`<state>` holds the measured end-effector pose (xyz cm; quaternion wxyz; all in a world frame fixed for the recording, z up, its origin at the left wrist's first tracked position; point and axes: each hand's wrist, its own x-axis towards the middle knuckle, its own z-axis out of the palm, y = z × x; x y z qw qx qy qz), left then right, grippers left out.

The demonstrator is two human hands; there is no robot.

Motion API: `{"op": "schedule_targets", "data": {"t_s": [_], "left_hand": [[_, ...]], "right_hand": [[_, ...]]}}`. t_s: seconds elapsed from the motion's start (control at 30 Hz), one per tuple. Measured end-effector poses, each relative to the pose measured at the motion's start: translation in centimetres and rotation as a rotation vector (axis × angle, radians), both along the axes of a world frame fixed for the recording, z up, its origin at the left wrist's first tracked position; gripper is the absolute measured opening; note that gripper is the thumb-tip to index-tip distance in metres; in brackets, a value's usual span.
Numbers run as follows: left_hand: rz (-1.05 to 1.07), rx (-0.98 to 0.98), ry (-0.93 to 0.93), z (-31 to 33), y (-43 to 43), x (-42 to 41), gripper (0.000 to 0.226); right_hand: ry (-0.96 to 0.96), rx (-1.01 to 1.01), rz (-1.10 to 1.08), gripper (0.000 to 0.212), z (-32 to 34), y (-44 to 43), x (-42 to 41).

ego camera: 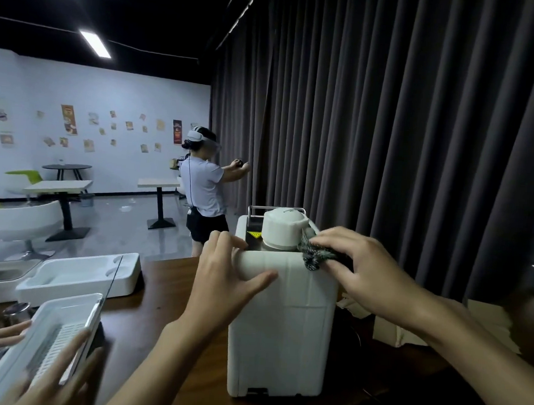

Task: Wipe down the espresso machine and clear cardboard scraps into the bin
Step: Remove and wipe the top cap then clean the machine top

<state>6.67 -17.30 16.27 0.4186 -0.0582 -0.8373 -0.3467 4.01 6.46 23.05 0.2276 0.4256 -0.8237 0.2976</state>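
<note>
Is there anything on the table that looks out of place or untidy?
Yes. Torn cardboard scraps lie loose on the table right of the espresso machine, partly hidden by the arm of the right hand, which grips the cloth; they look like unbinned litter.

Dim overall. Lit from ceiling panels (95, 43) at 10-11, blown out w/ glare. Bright on wall (117, 92) at 9; murky on curtain (403, 116) at 1-3. Soft, even on espresso machine (281, 327) at 6. Bends fisheye-style twd edges; soft in corners.
</note>
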Motion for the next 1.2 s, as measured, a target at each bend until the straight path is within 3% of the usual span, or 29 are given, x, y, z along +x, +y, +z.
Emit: {"op": "schedule_targets", "data": {"t_s": [0.17, 0.27, 0.47, 0.7, 0.77, 0.9, 1.2], "left_hand": [[-0.075, 0.101, -0.050, 0.6, -1.8, 0.1, 0.063], [-0.070, 0.138, -0.054, -0.4, -2.2, 0.0, 0.071], [-0.044, 0.184, -0.101, -1.5, -2.2, -0.2, 0.061], [-0.046, 0.218, -0.111, -2.2, -1.9, -0.4, 0.062], [-0.046, 0.224, -0.115, -2.1, -1.9, -0.4, 0.061], [-0.040, 0.207, -0.125, -1.8, -2.1, -0.2, 0.065], [-0.022, 0.230, -0.123, -1.3, -2.5, 0.2, 0.071]], "right_hand": [[0.104, 0.014, 0.057, 0.035, 4.3, -4.4, 1.9], [0.088, 0.143, 0.023, 0.034, 6.4, -8.0, 0.3], [0.058, 0.552, -0.208, 0.019, 5.9, -13.0, -3.9], [0.088, 0.733, -0.189, 0.026, 6.2, -13.0, -4.7], [0.098, 0.714, -0.172, 0.019, 6.0, -13.3, -5.3], [0.134, 0.690, -0.164, 0.035, 5.3, -13.4, -5.5], [0.209, 0.518, -0.005, 0.030, 3.6, -9.6, -2.1]]}}
